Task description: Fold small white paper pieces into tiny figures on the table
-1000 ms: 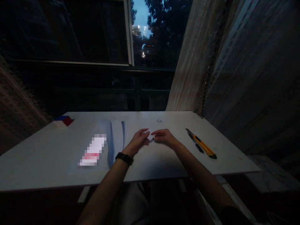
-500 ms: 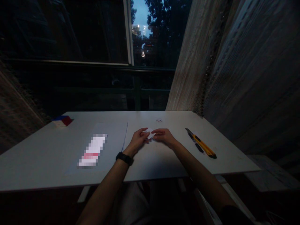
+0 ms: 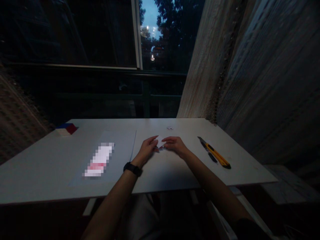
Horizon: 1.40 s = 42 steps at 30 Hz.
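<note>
My left hand (image 3: 147, 150) and my right hand (image 3: 175, 145) meet over the middle of the white table (image 3: 175, 173). Between their fingertips they pinch a small piece of white paper (image 3: 160, 141), held low over the tabletop. A black watch sits on my left wrist (image 3: 132, 168). The light is dim, so the paper's folds are hard to make out.
A yellow and black utility knife (image 3: 215, 154) lies to the right of my right hand. A flat stack of paper (image 3: 110, 155) lies to the left. A red, blue and white block (image 3: 66, 128) sits at the far left corner. Curtains hang at right, a dark window behind.
The lifted sheets of the paper stack at left have settled flat. My hands stay together on the small paper, with only slight finger shifts.
</note>
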{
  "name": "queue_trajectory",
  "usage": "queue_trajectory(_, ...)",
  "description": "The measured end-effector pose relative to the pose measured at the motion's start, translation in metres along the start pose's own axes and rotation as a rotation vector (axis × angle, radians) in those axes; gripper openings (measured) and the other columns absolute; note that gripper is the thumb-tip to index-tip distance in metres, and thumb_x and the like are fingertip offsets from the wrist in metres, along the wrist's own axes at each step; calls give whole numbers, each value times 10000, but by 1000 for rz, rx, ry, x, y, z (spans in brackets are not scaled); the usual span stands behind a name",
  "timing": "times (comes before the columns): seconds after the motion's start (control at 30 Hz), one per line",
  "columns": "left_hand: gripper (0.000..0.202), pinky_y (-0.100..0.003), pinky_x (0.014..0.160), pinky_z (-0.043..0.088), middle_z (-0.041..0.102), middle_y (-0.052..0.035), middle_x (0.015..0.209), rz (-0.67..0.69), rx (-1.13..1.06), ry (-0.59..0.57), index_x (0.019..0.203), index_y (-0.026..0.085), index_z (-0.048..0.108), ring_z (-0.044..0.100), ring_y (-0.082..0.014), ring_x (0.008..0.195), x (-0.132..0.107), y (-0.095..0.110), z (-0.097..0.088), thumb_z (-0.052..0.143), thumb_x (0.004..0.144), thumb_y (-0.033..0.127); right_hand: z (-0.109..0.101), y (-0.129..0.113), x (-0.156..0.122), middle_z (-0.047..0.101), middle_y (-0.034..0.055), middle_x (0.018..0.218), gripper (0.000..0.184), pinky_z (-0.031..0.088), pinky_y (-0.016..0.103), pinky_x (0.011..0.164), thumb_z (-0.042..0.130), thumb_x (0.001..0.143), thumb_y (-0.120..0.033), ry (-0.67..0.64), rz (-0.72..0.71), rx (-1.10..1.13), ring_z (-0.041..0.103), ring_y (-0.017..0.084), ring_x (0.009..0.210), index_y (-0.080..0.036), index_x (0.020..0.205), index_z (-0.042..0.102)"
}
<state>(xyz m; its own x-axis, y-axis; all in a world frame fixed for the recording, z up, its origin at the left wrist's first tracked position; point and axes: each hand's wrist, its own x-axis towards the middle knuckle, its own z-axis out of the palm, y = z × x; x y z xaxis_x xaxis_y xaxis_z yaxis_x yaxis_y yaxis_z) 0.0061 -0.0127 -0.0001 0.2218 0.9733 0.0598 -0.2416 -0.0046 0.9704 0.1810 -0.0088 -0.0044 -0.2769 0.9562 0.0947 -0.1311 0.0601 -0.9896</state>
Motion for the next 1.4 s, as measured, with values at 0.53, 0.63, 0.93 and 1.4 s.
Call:
queue_trajectory(0.53,453,-216,534,470,644,-47,717,11,54,30,1129,82,565,575,-96,563,-3,6,4,601,700,223,1,2,2,700,53,706,332,434,270,615,750,527,-212,16,-15,31,625,152,626,-154,847,685)
queue_trajectory(0.63,522,-228,545,469,653,-52,697,25,84,14,1195,92,509,611,-130,601,-3,6,3,595,705,251,2,1,1,692,38,681,316,428,259,610,750,525,-226,34,-10,44,611,133,607,-157,828,692)
queue_trajectory(0.93,208,-217,518,438,627,-32,630,118,254,-8,811,121,642,585,-125,567,-3,5,1,552,690,264,6,5,4,669,28,623,302,432,276,594,774,452,-232,113,63,75,589,129,567,-154,734,702)
queue_trajectory(1.4,183,-279,750,467,704,-58,832,341,622,46,824,189,716,628,-177,789,-2,1,-3,635,692,286,0,5,7,672,22,630,313,438,281,619,783,437,-213,156,7,86,583,123,581,-158,736,711)
